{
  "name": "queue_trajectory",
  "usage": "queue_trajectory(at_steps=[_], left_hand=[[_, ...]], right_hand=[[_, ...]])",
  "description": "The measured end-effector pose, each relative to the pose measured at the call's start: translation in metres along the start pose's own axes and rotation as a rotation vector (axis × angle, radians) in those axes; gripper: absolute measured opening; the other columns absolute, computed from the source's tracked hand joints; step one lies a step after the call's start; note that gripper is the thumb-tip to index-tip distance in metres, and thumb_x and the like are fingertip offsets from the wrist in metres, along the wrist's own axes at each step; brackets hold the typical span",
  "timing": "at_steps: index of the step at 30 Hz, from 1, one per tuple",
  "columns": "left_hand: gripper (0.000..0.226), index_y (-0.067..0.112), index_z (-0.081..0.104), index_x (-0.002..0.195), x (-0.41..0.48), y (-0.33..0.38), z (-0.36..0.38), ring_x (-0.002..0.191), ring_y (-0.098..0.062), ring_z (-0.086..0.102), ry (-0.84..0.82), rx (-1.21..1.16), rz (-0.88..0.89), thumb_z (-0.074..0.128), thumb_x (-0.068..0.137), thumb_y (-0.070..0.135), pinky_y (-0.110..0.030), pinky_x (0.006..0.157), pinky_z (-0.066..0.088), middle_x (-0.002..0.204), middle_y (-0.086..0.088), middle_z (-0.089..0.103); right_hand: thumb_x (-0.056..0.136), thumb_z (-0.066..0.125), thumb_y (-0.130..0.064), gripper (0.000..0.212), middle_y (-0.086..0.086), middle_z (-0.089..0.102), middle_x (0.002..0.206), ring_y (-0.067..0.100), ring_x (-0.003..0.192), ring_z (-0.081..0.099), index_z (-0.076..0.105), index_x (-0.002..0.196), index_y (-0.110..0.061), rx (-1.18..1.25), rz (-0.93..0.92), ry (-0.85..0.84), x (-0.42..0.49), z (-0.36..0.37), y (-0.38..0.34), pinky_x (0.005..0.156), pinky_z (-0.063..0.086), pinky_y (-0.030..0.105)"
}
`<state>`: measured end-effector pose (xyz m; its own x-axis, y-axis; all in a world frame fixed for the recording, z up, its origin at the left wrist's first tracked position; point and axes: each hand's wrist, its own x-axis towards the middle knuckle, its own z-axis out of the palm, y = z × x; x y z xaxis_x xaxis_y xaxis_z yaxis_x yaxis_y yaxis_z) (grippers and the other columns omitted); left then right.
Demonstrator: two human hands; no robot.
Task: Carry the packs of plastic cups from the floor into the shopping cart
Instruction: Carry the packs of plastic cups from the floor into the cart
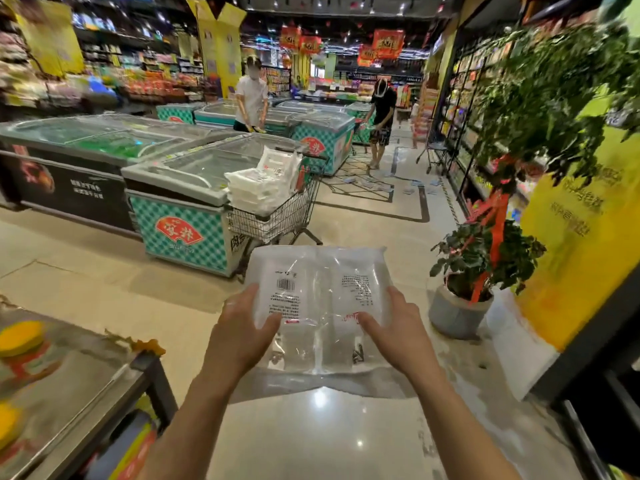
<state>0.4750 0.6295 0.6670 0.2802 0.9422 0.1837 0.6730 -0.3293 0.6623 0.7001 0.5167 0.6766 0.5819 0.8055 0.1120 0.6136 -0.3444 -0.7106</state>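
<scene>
Left hand (242, 332) and right hand (398, 332) gripping clear pack of plastic cups (317, 306) at its sides, thumbs on top, cart (277, 216) ahead loaded with packs.

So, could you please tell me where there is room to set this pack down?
The cart is crowded: a flat stack heaps above its rim. The only room there for your pack is atop that stack, beside the upright packs. Bare floor lies between freezer and steel table.
</scene>
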Motion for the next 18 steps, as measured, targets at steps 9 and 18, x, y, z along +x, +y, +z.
queue_trajectory(at_steps=[9,18], left_hand=[[0.068,0.028,0.027,0.15,0.214,-0.011,0.015,0.127,-0.024,0.043,-0.028,-0.025,0.001,0.058,0.091,0.043,-0.034,0.097,0.037,0.143,-0.007,0.041],[0.066,0.03,0.03,0.148,0.415,-0.029,0.089,0.123,-0.023,0.045,-0.02,0.042,-0.032,0.058,0.089,0.045,-0.032,0.094,0.038,0.142,-0.006,0.042]], right_hand=[[0.088,0.062,-0.049,0.082,0.008,0.048,0.131,0.023,0.127,0.037,0.019,0.152,-0.025,0.019,-0.045,0.007,0.207,0.059,-0.037,0.084,0.031,0.029],[0.087,0.06,-0.052,0.075,0.004,0.048,0.131,0.021,0.123,0.039,0.026,0.148,-0.025,0.004,-0.088,-0.031,0.428,0.131,-0.011,0.079,0.03,0.029]])
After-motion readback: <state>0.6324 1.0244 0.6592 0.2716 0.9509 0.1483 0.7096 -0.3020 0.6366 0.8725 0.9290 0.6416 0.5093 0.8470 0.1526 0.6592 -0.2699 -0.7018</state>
